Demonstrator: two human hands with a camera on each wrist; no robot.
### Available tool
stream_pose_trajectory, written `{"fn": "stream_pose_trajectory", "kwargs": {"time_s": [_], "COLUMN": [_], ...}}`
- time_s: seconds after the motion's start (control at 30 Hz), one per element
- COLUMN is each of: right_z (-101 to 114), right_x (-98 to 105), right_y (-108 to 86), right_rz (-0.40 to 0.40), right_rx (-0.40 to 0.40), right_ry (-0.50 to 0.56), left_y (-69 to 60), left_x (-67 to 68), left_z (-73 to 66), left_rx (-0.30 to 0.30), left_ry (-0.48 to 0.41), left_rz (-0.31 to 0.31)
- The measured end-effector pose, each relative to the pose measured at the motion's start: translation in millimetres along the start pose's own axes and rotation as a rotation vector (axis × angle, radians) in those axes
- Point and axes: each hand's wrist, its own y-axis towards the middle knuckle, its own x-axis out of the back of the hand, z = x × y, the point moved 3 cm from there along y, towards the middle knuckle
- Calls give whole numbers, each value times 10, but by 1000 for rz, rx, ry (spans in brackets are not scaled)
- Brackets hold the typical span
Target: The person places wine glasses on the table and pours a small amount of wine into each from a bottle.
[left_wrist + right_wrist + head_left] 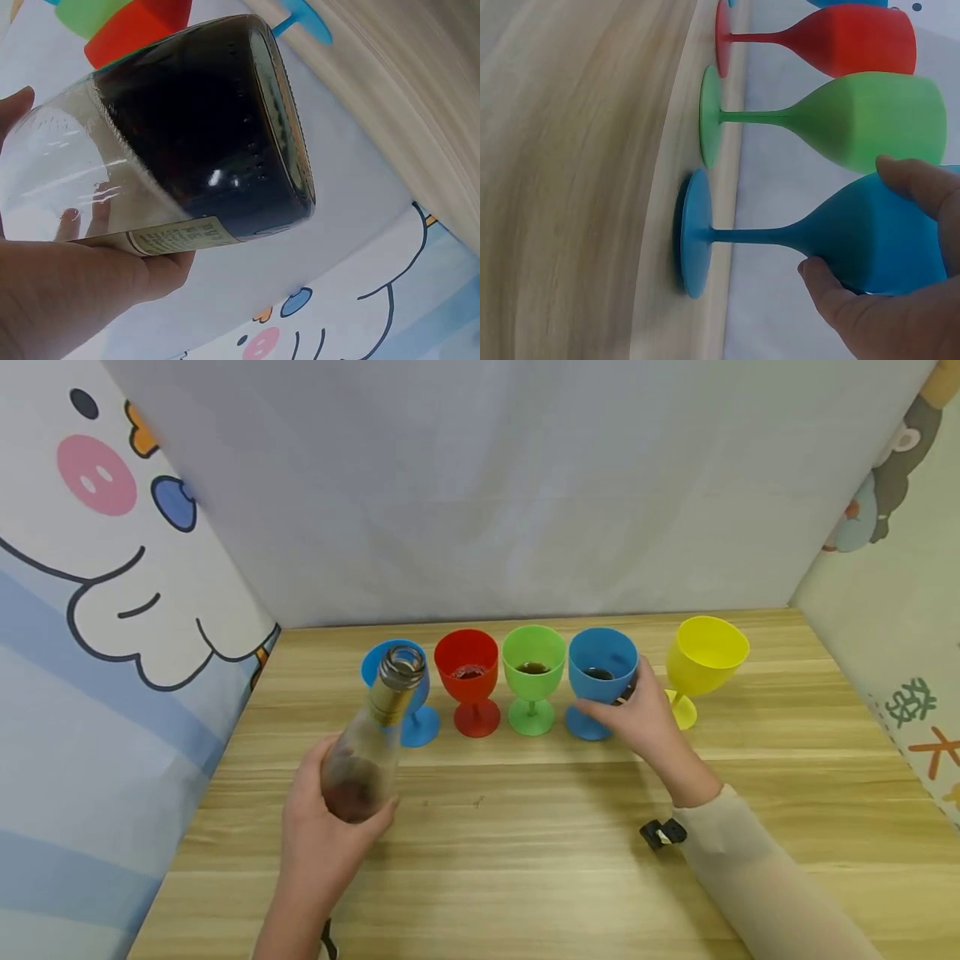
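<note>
My left hand (318, 814) grips a clear glass bottle (365, 752) around its body, with its open neck tilted away. Dark liquid fills the lower end of the bottle (195, 112) in the left wrist view. On the right, my other hand (648, 714) holds the bowl of a blue goblet (588, 681), which has dark liquid inside. Its foot (697, 234) is at the tabletop; whether it touches, I cannot tell. Left of it stand a green goblet (532, 681) and a red goblet (471, 687), both with liquid. Another blue goblet (422, 722) is partly hidden behind the bottle.
A yellow goblet (693, 664) stands at the right end of the row, with no liquid visible in it. The wooden table (510, 868) meets a pale back wall (487, 502) just behind the goblets. Printed walls rise at both sides.
</note>
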Motion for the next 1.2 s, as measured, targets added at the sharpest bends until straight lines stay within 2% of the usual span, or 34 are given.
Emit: {"fn": "stream_pose_trajectory", "kwargs": {"time_s": [0.2, 0.33, 0.6, 0.73, 0.9, 1.03, 1.2], "right_z": [-68, -97, -146, -170, -223, -244, -256], "right_x": [5, 16, 67, 123, 215, 304, 448], "right_y": [66, 61, -84, -207, -324, -421, -512], "right_rz": [-3, 25, 125, 147, 135, 88, 17], "right_rx": [8, -3, -119, -162, -174, -168, -159], "right_ry": [48, 68, 20, 23, 65, 82, 23], "left_y": [1, -10, -34, -41, -47, -50, -51], "left_x": [-13, -18, -23, -26, -28, -30, -37], "left_z": [-34, -23, 15, 11, 2, 11, 15], "left_rx": [-16, -19, -11, 5, 23, 50, 68], "left_ry": [3, 2, 11, 30, 66, 67, 65], "left_rz": [9, 16, 28, 48, 72, 86, 91]}}
